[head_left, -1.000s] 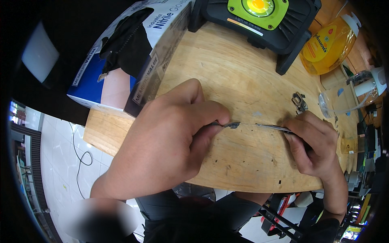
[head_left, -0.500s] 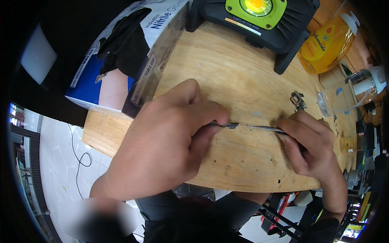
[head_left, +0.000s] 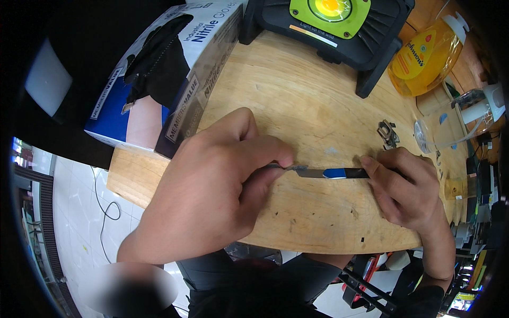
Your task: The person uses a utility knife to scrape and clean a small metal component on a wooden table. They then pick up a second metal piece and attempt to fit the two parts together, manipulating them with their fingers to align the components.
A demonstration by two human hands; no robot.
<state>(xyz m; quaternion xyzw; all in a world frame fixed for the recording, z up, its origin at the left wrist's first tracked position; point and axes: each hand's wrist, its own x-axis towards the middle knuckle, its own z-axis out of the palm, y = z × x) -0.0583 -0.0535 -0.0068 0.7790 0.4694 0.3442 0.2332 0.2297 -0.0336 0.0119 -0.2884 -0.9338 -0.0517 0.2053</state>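
To the left of the knife and beyond it, a box is seen, with a black glove bunched out of its opening. Just left of the knife, the left hand is closed in a pinch, by which a thin, dark part is held; most of the part is hidden, and only a short end is left bare, pointed at the knife. The blade is set along that end and seems to touch it, though true contact cannot be told from above. The part would best be pinched firmly and close to the blade, so that bending or twisting is prevented, and the left thumb should be held out of the blade's line. Light, short strokes would likely serve better than a hard push, since both pieces appear to be held above the table without support. Well beyond the knife, a lit lamp is placed. At the knife's right end, the handle is grasped by the right hand; steadiness could probably be gained if its heel were rested. Beyond the knife and to its right, a metal piece and, farther off, an amber bottle are seen.
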